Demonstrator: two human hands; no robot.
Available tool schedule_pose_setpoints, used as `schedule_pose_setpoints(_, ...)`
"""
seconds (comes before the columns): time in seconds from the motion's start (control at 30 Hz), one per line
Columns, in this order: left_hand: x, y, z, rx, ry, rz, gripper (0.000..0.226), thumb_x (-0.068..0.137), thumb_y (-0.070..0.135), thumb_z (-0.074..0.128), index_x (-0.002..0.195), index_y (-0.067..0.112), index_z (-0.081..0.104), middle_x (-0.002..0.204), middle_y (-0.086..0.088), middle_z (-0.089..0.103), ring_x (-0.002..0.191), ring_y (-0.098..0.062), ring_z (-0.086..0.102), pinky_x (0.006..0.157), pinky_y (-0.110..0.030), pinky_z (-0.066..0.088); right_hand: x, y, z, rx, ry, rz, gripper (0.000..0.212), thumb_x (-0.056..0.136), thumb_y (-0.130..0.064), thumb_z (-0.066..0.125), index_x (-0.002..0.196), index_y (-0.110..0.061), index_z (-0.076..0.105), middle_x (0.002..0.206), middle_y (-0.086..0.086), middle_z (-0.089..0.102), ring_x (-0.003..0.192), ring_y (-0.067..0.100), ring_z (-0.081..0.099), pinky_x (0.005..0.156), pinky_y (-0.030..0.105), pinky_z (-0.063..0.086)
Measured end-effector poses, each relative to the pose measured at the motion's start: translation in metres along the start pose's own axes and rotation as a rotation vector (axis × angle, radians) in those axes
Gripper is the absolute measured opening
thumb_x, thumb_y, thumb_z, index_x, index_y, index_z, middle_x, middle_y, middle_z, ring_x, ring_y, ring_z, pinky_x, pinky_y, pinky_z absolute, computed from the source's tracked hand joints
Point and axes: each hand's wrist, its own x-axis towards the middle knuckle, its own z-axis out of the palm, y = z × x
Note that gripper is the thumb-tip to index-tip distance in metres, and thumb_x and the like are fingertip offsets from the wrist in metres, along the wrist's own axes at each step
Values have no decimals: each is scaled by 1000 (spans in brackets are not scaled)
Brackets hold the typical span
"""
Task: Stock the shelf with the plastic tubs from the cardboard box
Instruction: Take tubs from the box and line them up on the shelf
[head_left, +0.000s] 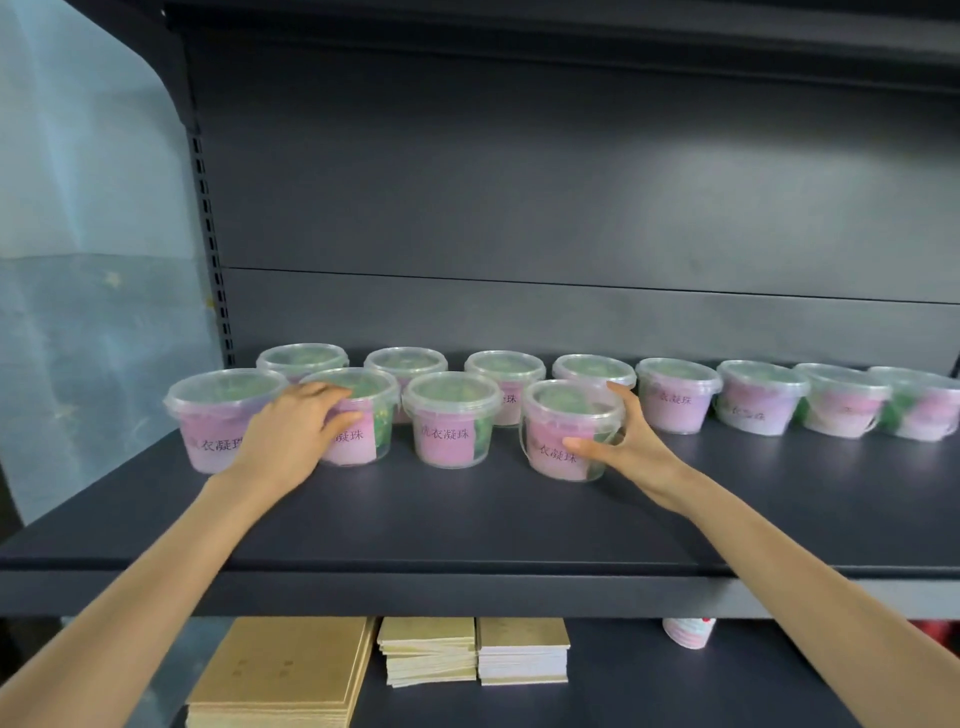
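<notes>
Far left there's a pale blue sheet (78, 234) hanging beside the slotted post (210, 249) of a dark grey shelf (467, 525). All the tubs in view are on that shelf, clear plastic with clear lids, pink labels and something green inside.

The front row has four. The left-end tub (218, 421) stands on its own near the shelf's left edge. Just beside it is the second tub (371, 415), and the left hand (296, 431) has hold of that one, with the fingers curved over the lid and the thumb across the label. Then comes the third tub (451, 421), untouched, with a small gap on each side. The fourth tub (563, 431) sits a bit nearer the front edge than the others. The right hand (623, 441) is wrapped round its right side, thumb across the front of the label and fingers reaching round behind. It looks to be sitting flat on the shelf.

Behind them the back row (675, 395) runs along the rear of the shelf, eight tubs as far as I can count. The four on the left are partly hidden by the front ones, and the last ones on the right are blurry.

On the lower shelf (675, 691) below there's a brown stack of boards (280, 670), two stacks of pads (428, 654) side by side, and further right a small pink and white cup (688, 631) half hidden under the shelf edge.
</notes>
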Motion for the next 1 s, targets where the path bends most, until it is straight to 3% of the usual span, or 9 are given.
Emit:
schedule_pose_setpoints(0.2, -6, 4, -5, 20, -42, 11, 39, 94, 35, 47, 126, 13, 54, 130, -4, 54, 120, -25, 47, 87, -39, 45, 7, -2, -7, -187, 39, 45, 94, 77, -26, 74, 147, -30, 12, 132, -8, 43, 111, 10, 53, 96, 29, 40)
schedule_pose_setpoints(0.27, -7, 3, -6, 0, -69, 17, 41, 95, 34, 45, 130, 13, 51, 134, -5, 51, 123, -24, 45, 89, -36, 42, 0, -5, -7, -246, 91, 65, 83, 84, -19, 68, 147, -22, 14, 127, -4, 46, 107, 11, 52, 92, 27, 38)
schedule_pose_setpoints(0.4, -7, -2, -18, -184, -141, -33, 43, 93, 36, 48, 132, 17, 49, 138, -3, 48, 118, -22, 49, 94, -36, 41, -26, -11, -7, -364, 226, 71, 59, 91, -16, 56, 142, -15, 28, 137, 1, 45, 113, 14, 50, 92, 25, 37)
schedule_pose_setpoints(0.5, -12, 1, -26, -167, -128, -50, 44, 93, 35, 49, 133, 17, 48, 142, 0, 45, 126, -24, 44, 96, -40, 40, -59, -18, -11, -621, 317, 43, 54, 94, -28, 51, 143, -17, 30, 145, 0, 39, 129, 21, 41, 102, 34, 37)
schedule_pose_setpoints(0.6, -24, 11, -30, -106, -79, -22, 46, 94, 34, 48, 135, 16, 45, 145, 0, 40, 126, -27, 43, 95, -43, 40, -101, -24, -19, -967, 324, 31, 55, 96, -40, 42, 145, -24, 23, 149, -6, 29, 132, 20, 36, 96, 39, 40)
schedule_pose_setpoints(0.7, -43, 20, -34, -61, -61, 26, 49, 93, 33, 49, 136, 9, 45, 145, -6, 41, 132, -28, 37, 101, -44, 34, -139, -24, -33, -1174, 268, 47, 65, 94, -51, 36, 149, -27, 11, 156, -7, 13, 142, 16, 14, 114, 40, 21)
schedule_pose_setpoints(0.77, -56, 19, -35, -23, -48, 59, 51, 92, 33, 51, 133, 4, 48, 140, -12, 46, 131, -32, 37, 100, -49, 36, -165, -23, -43, -1261, 275, 67, 65, 94, -54, 32, 149, -27, 10, 156, -8, 11, 144, 13, 9, 117, 39, 11)
schedule_pose_setpoints(0.93, -86, 19, -34, 61, -56, 93, 60, 91, 51, 41, 125, 3, 53, 128, -18, 56, 114, -41, 52, 89, -55, 46, -236, -17, -67, -1374, 441, -4, 69, 89, -63, 19, 140, -20, 37, 144, -2, 41, 133, 20, 37, 110, 40, 29)
schedule_pose_setpoints(1.0, -94, 29, -32, 67, -49, 90, 57, 91, 49, 44, 127, 6, 51, 130, -17, 54, 115, -40, 50, 91, -55, 44, -264, -8, -80, -1409, 466, 25, 72, 87, -63, 15, 140, -19, 38, 142, 0, 44, 131, 22, 41, 107, 42, 33)
